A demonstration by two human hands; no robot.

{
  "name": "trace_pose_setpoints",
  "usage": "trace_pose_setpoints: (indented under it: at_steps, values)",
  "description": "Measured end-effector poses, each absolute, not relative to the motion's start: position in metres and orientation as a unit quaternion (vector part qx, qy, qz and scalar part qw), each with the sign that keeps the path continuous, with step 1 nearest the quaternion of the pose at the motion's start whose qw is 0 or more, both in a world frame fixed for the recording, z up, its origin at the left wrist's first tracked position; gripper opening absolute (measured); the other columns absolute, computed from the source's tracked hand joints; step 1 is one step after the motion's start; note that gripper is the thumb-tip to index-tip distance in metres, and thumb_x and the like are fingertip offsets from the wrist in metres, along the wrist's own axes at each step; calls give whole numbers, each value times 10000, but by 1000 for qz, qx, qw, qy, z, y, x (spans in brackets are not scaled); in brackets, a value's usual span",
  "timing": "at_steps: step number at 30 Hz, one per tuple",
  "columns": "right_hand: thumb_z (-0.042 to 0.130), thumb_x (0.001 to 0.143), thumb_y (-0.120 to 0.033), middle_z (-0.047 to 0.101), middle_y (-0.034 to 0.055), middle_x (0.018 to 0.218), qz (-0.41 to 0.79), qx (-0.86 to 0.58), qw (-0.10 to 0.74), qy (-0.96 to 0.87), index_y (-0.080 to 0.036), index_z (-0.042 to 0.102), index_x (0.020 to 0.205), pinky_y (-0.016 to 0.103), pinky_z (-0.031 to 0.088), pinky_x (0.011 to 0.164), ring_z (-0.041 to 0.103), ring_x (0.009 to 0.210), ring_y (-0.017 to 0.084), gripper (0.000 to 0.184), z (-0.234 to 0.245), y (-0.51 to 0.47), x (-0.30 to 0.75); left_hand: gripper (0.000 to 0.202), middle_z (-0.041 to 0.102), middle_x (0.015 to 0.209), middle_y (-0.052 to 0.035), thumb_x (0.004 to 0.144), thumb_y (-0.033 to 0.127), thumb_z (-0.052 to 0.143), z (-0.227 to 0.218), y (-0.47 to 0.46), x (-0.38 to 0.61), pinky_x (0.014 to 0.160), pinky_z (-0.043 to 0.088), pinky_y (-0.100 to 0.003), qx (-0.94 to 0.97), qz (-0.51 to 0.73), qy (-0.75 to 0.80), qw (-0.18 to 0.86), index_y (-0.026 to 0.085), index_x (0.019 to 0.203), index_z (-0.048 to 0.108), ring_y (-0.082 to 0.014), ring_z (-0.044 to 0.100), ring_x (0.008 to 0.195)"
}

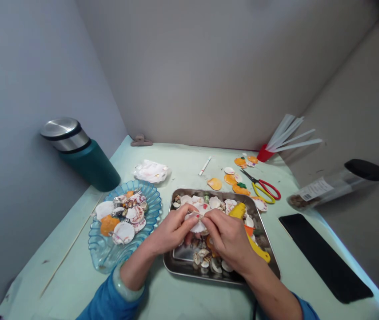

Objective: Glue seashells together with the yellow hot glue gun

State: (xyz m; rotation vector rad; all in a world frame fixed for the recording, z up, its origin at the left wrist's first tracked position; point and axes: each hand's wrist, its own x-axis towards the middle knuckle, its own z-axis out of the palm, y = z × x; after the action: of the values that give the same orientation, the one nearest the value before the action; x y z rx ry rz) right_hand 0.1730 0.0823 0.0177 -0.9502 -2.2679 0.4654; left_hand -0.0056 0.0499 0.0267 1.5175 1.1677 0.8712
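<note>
Above a metal tray (pixel 209 279), my left hand (pixel 174 226) is closed on a white scallop shell (pixel 198 226). My right hand (pixel 227 238) is closed in a pinch at the shell's upper edge, its fingertips meeting those of the left. Something small and thin seems to lie between the right fingertips, too small to make out. Small shells and several scallop shells fill the tray beneath both hands. A yellow glue gun (pixel 259 250) lies in the tray, partly hidden behind my right hand.
Left stands a blue scalloped dish (pixel 101 255) of shells, with a green bottle (pixel 91 164) behind. Scissors (pixel 265 186), orange shells (pixel 241 189), a white stick (pixel 205 166) and a plastic bundle (pixel 151 171) lie beyond the tray. Right are a red cup of glue sticks (pixel 265 154), a clear jar (pixel 325 191) and a black slab (pixel 325 258).
</note>
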Motion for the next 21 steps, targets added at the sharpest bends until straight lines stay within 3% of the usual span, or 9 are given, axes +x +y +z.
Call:
trace_pose_setpoints:
  at_steps: [5,11,21]
  values:
    - [395,927,-249,470,-4,622,175,-351,318,-863,-178,473,683,240,311,568,442,567,109,265,19,80,173,284,529,611,28,893,433,397,33,48,-4,468,363,-184,618,359,482,507,165,952,472,-78,465,478]
    - [407,920,-233,441,-10,605,172,-346,315,-867,-178,434,655,247,285,562,410,554,104,272,18,79,173,272,496,754,7,889,421,407,35,49,-4,549,405,-199,629,358,491,484,166,933,489,-96,468,624]
    - [418,915,-216,450,0,605,126,-330,308,-883,-172,444,651,258,274,571,412,571,112,269,17,78,171,252,457,702,27,906,398,369,31,50,-5,568,379,-220,650,352,505,445,171,860,466,-98,451,595]
